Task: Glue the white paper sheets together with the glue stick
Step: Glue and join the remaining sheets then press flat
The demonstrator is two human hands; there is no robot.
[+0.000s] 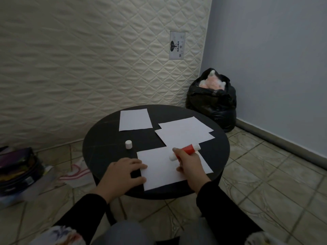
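Your right hand has its grip clamped on the glue stick (uncapped) over the nearest paper sheet. Your left hand, fingers spread, pins its edge to the bench.

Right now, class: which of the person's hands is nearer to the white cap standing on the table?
Left. The left hand rests just below the white cap, pinning the nearest sheet's edge. The right hand, holding the glue stick, is farther off to the cap's right.

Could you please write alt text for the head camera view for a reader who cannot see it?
At a round black table, the right hand holds an uncapped red glue stick over the nearest white paper sheet while the left hand pins its edge. The white cap and more sheets lie beyond.
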